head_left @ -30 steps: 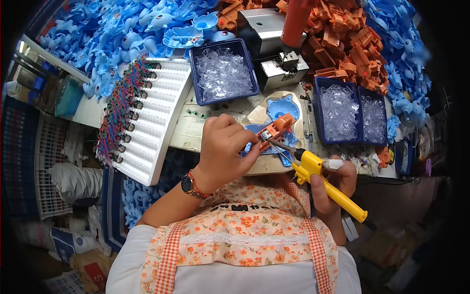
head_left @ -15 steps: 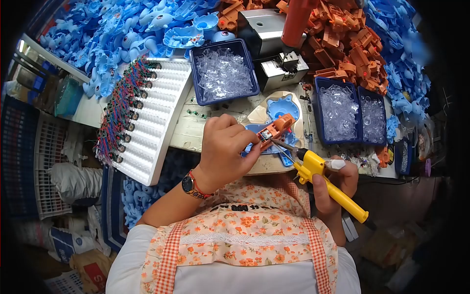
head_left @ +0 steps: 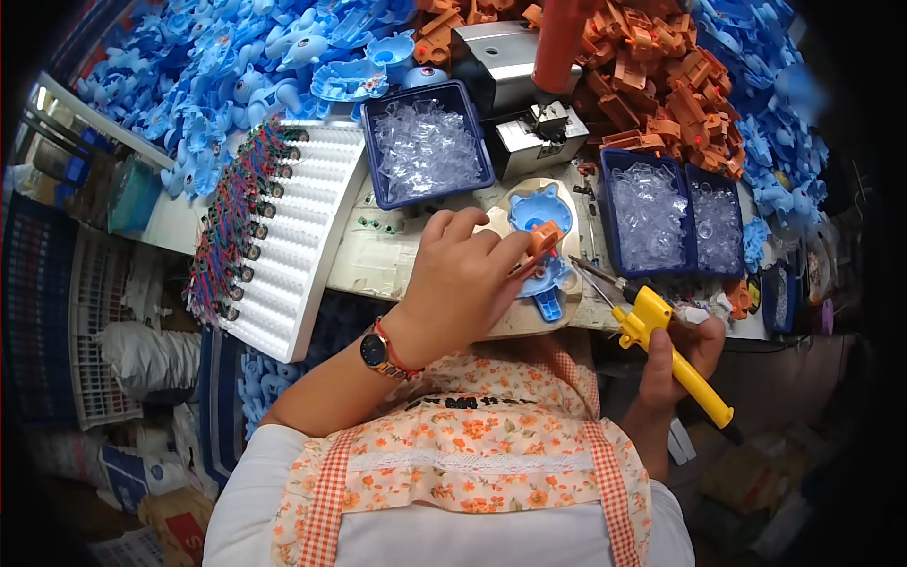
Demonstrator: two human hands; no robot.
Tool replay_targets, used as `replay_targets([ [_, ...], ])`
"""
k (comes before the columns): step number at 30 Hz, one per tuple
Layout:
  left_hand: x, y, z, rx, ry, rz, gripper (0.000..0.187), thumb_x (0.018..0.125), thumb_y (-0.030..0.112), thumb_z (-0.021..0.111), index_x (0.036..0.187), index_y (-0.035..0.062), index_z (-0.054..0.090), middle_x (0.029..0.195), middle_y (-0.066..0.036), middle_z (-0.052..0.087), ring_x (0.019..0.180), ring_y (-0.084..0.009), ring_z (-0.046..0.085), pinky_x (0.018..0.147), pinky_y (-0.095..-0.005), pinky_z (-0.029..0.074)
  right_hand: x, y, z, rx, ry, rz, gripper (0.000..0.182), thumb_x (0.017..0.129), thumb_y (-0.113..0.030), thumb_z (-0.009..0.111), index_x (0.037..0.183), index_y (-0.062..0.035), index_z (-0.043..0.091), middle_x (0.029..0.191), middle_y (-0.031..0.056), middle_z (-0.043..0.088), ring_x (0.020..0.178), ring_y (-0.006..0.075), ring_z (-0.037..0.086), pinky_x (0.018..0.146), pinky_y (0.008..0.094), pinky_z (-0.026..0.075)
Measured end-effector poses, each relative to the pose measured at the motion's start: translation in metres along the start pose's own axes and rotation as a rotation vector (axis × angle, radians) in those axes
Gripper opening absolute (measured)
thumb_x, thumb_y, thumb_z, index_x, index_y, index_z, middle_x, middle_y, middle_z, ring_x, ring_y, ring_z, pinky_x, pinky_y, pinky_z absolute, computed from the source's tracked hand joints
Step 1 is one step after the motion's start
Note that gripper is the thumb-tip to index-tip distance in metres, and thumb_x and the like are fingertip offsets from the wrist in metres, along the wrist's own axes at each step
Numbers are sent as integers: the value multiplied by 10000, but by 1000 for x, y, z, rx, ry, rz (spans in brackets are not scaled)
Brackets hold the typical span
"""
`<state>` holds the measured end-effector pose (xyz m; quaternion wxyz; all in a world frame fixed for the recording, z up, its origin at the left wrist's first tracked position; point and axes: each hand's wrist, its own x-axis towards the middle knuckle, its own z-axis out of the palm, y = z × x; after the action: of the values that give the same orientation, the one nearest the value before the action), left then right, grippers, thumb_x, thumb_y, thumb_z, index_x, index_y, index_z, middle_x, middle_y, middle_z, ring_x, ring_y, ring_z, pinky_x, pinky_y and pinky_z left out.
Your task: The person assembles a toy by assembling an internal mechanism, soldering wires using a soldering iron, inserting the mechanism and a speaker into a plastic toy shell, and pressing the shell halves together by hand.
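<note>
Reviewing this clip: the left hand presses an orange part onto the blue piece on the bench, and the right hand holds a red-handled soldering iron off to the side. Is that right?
Not quite. In the head view the soldering iron in the right hand has a yellow handle, not red. The rest stands: the left hand holds the orange part on the blue piece.

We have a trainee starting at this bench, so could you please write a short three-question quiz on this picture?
1. True or false: the right hand holds the yellow soldering iron.
2. What does the left hand grip: A the orange part, B a clear piece, C the white tray?
3. What colour is the shell on the jig?

Key: 1 true; 2 A; 3 blue.
</note>
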<state>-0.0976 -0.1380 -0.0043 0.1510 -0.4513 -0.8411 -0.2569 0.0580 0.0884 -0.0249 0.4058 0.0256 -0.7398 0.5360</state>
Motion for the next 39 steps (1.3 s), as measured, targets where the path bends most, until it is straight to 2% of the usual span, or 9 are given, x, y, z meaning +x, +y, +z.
replay_targets([
  [4, 11, -6, -8, -109, -50, -76, 355, 731, 176, 750, 1049, 71, 633, 843, -67, 673, 973, -291, 606, 876, -429, 423, -1, -4, -12, -16, 35, 15, 383, 875, -50, 633, 1218, -16, 466, 1113, 88, 566, 1018, 161, 579, 949, 349, 456],
  [7, 20, -19, -14, -506, -245, -288, 298, 731, 170, 709, 999, 69, 627, 859, -87, 684, 890, -266, 613, 803, -382, 472, 1, 0, -18, 0, 72, -15, 391, 880, -49, 626, 1232, -15, 461, 1127, 88, 575, 1010, 157, 587, 946, 343, 460],
  [10, 21, -29, -12, -426, -331, -282, 285, 738, 177, 713, 993, 70, 644, 860, -90, 684, 870, -260, 622, 807, -379, 478, 3, 1, -16, 34, 91, -15, 404, 879, -53, 632, 1243, -15, 458, 1129, 86, 587, 1010, 154, 591, 944, 336, 461],
  [20, 10, -23, 11, -42, 87, 13, 107, 731, 121, 754, 799, 101, 673, 858, -56, 653, 973, -253, 609, 907, -434, 430, -8, -3, 0, 32, -32, 103, 362, 875, -26, 644, 1189, -30, 464, 1078, 75, 579, 953, 134, 582, 882, 288, 457],
  [22, 10, -23, 16, -15, 96, 15, 105, 741, 129, 742, 810, 101, 667, 847, -50, 648, 974, -253, 600, 942, -455, 410, -12, -1, 2, -38, -95, 64, 370, 867, -31, 660, 1183, -31, 467, 1069, 68, 568, 943, 125, 574, 860, 278, 455],
  [23, 10, -23, 18, 12, 105, 17, 104, 752, 138, 730, 821, 102, 660, 836, -44, 643, 974, -252, 590, 976, -476, 389, -14, 2, 7, -91, -28, 56, 415, 810, -100, 764, 1125, -32, 502, 958, 64, 567, 745, 99, 517, 691, 244, 448],
  [26, 10, -14, 5, 62, 137, 97, 127, 741, 101, 742, 792, 114, 626, 829, -35, 628, 986, -242, 599, 987, -485, 390, -18, 1, 6, -126, -57, -3, 422, 798, -125, 779, 1108, -34, 507, 925, 65, 569, 695, 99, 508, 642, 244, 445],
  [31, -11, 2, -1, -10, 63, 86, 135, 724, 84, 732, 802, 105, 624, 819, -36, 615, 942, -252, 581, 991, -496, 387, -12, 2, 10, -210, -111, -213, 380, 787, -179, 750, 1056, -62, 508, 644, 67, 502, 488, 172, 448, 470, 281, 376],
  [39, -16, 13, 10, -38, 27, -5, 131, 721, 115, 727, 800, 100, 624, 844, -50, 579, 968, -272, 548, 1016, -511, 353, -8, 1, 11, -184, -208, -293, 385, 754, -129, 752, 1028, -31, 499, 654, 73, 530, 467, 172, 459, 451, 282, 382],
])
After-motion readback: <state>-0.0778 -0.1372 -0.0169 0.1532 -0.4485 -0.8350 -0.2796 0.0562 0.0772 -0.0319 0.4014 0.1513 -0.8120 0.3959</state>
